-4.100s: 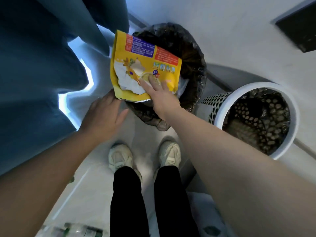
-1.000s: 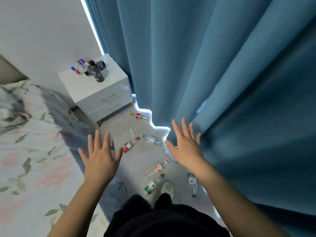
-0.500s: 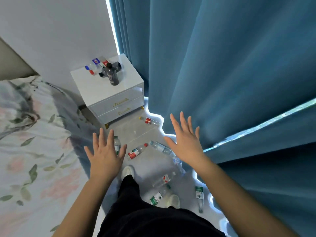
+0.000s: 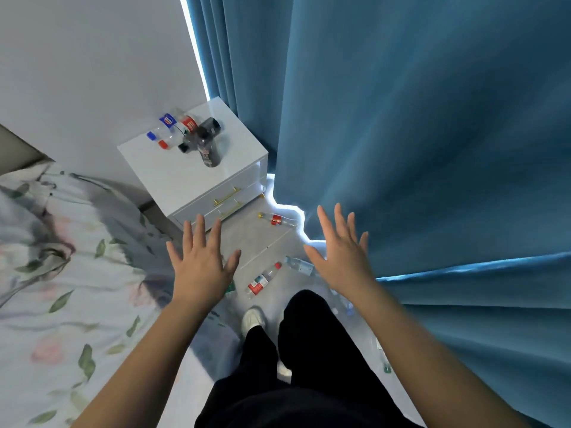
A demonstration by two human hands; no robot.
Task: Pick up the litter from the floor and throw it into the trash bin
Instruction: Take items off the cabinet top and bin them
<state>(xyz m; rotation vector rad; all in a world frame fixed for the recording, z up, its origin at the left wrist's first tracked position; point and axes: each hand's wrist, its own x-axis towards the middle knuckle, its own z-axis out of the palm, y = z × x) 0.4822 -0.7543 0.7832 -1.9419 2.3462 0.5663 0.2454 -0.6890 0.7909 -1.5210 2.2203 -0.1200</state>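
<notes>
Several empty plastic bottles lie on the grey floor ahead of my feet. A red-labelled bottle lies between my hands, a clear one just right of it, and another red-labelled bottle lies near the curtain hem. A green-labelled bottle peeks out under my left hand. My left hand and my right hand are both held out flat above the floor, fingers spread, holding nothing. No trash bin is in view.
A white nightstand with several bottles on top stands ahead by the wall. A bed with a floral cover fills the left. Blue curtains hang along the right. Another bottle lies by the curtain at my right leg.
I let go of the yellow bag at the bin and turned away. Over the last second I stepped forward along the aisle; the nightstand and bottles are closer. Both hands stay empty.
</notes>
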